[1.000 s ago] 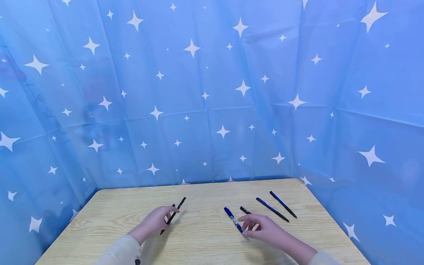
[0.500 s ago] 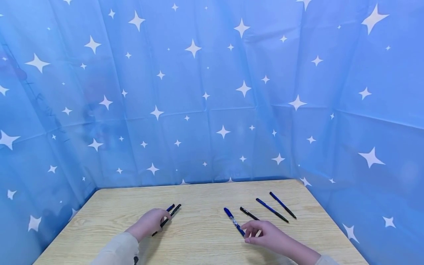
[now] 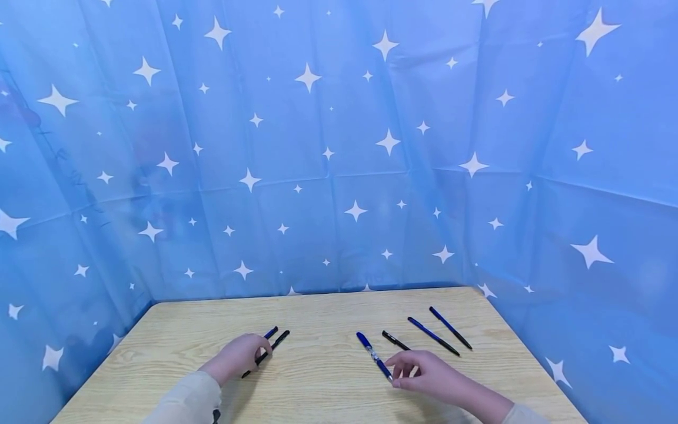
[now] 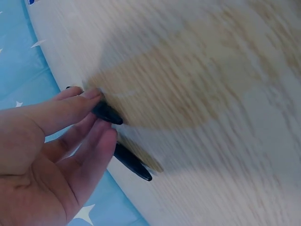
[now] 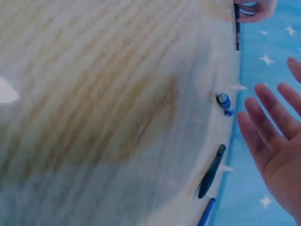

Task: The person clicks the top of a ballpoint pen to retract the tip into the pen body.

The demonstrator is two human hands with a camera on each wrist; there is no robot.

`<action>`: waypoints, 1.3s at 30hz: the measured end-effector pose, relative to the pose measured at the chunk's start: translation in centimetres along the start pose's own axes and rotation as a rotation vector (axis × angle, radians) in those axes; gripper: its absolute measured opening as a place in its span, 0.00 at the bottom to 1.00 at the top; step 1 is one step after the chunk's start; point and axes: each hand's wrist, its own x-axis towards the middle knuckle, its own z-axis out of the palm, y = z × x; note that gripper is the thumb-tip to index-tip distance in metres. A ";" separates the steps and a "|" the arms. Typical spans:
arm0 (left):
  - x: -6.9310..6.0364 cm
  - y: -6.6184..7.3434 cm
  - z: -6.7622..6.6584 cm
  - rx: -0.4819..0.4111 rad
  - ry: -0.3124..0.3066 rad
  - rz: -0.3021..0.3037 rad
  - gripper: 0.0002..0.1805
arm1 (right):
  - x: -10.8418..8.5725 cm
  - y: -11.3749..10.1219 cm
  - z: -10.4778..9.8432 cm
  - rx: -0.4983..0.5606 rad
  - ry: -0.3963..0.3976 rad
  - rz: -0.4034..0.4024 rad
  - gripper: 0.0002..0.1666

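On the left part of the table, my left hand (image 3: 241, 355) pinches a black pen (image 3: 281, 340) between thumb and fingers, low over the wood. Beside it lies a blue pen with a black end (image 3: 271, 333), partly covered by the hand. Dark pen ends (image 4: 133, 162) stick out past the fingers in the left wrist view. My right hand (image 3: 426, 375) hovers at the lower end of a blue pen with a clear middle (image 3: 373, 354), fingers loosely bent and apart. In the right wrist view that hand (image 5: 282, 155) holds nothing.
Right of the blue pen lie a black pen (image 3: 395, 340) and two blue pens with black ends, one nearer (image 3: 433, 336) and one farther (image 3: 450, 328). The wooden table (image 3: 328, 318) ends at a blue star-patterned curtain (image 3: 339, 147).
My left hand has lowered the black pen and moved slightly left, bringing it alongside the other pen. My right hand has shifted slightly down, uncovering more of the black pen.
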 end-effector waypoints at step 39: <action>-0.1 9.0 -0.8 -0.263 -0.083 0.118 0.13 | 5.8 1.7 1.2 0.043 0.152 0.173 0.28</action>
